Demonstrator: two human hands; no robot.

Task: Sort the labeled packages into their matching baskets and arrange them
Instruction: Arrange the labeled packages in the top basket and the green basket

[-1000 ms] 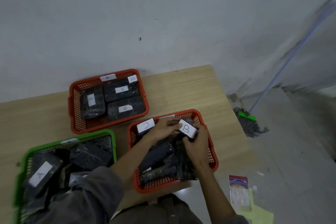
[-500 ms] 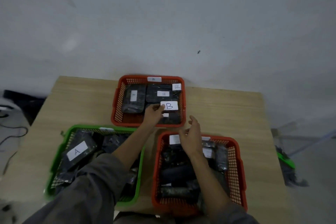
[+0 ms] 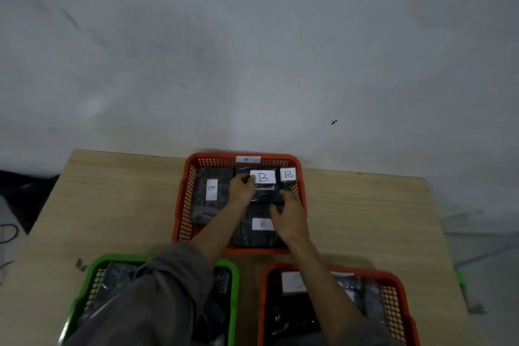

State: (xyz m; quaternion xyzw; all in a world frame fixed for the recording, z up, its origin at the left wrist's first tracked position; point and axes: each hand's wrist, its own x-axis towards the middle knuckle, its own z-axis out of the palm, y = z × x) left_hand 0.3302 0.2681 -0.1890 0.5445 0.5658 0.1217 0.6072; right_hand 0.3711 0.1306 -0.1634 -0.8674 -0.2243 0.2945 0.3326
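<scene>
A black wrapped package with a white B label [image 3: 263, 177] lies on top of other B packages in the far red basket [image 3: 184, 196], which carries a B tag on its back rim. My left hand [image 3: 243, 187] grips that package at its left end. My right hand [image 3: 288, 215] touches its near right edge with curled fingers. Other B packages lie flat in the same basket: one at the left [image 3: 211, 189], one at the front [image 3: 262, 224], one at the back right [image 3: 288, 174].
Near me stand a green basket [image 3: 92, 270] and a second red basket [image 3: 393, 286], both with several black packages, partly hidden by my arms. All baskets sit on a wooden table [image 3: 365, 219] against a grey wall. Cables lie on the floor at the left.
My left hand carried the B package from the near red basket to the far red basket and set it on the back packages. My right hand left the near basket and joined it.
</scene>
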